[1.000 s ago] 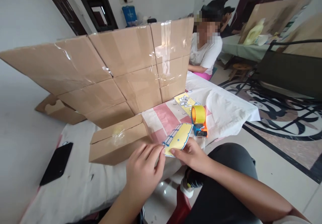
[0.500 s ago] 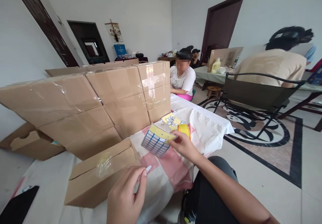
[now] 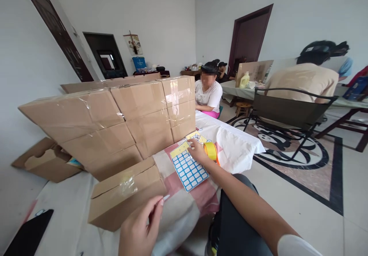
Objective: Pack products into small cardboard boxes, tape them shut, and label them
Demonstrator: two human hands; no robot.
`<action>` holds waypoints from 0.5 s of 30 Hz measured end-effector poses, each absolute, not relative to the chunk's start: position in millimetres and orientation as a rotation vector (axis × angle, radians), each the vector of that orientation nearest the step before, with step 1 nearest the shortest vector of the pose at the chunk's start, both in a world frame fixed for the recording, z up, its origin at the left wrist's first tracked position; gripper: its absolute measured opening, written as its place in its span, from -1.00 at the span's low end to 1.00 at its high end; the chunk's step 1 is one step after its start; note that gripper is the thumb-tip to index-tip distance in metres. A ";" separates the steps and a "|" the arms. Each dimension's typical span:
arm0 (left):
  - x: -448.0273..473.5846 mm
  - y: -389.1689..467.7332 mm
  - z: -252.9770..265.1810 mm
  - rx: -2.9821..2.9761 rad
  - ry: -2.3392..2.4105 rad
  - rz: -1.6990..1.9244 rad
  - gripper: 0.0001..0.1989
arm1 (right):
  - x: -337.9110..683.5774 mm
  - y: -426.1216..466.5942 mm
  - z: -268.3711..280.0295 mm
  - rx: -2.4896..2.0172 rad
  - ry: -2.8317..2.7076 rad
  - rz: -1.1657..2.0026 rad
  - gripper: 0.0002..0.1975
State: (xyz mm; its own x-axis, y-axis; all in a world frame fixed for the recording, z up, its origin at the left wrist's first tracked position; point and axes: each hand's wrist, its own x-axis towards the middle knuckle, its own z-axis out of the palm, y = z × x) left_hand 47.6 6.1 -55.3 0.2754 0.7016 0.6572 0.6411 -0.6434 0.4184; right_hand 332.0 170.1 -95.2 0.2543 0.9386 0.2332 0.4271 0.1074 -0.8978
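Between the thumb and forefinger of my left hand [image 3: 142,225] is a small white sticker [image 3: 166,197], held just in front of a closed cardboard box [image 3: 123,194]. A sheet of blank labels with blue borders [image 3: 189,171] and a yellow top strip lies on the pink and white tablecloth [image 3: 201,202]. My right hand [image 3: 198,151] is over the sheet's upper right edge, thumb and forefinger apart. Beside that hand stands a yellow and orange roll of tape [image 3: 211,151]. Another yellow printed sheet [image 3: 196,136] lies partly hidden behind it.
Stacked, taped cardboard boxes [image 3: 149,114] form a wall along the table's far side. An open carton [image 3: 48,162] and a black flat object [image 3: 31,233] are at the left. A person in a white shirt [image 3: 211,93] sits beyond; a folding chair [image 3: 290,110] stands right.
The label sheet has come down from the air onto the tablecloth, and my right hand's fingers have parted from it. My left hand still pinches the sticker. The view has shifted slightly.
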 end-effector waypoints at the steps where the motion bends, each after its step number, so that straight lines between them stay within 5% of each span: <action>1: 44.6 5.9 -57.7 2.429 1.280 1.320 -0.85 | 328.2 177.0 -101.4 -1.522 -1.346 0.618 -0.58; 8: 31.6 1.6 -60.4 2.398 1.352 1.323 -0.83 | 314.5 183.7 -124.5 -1.558 -1.383 0.532 -0.41; 15: 29.0 1.2 -50.4 2.388 1.332 1.401 -0.84 | 285.7 128.5 -101.0 -1.290 -1.622 0.490 -0.73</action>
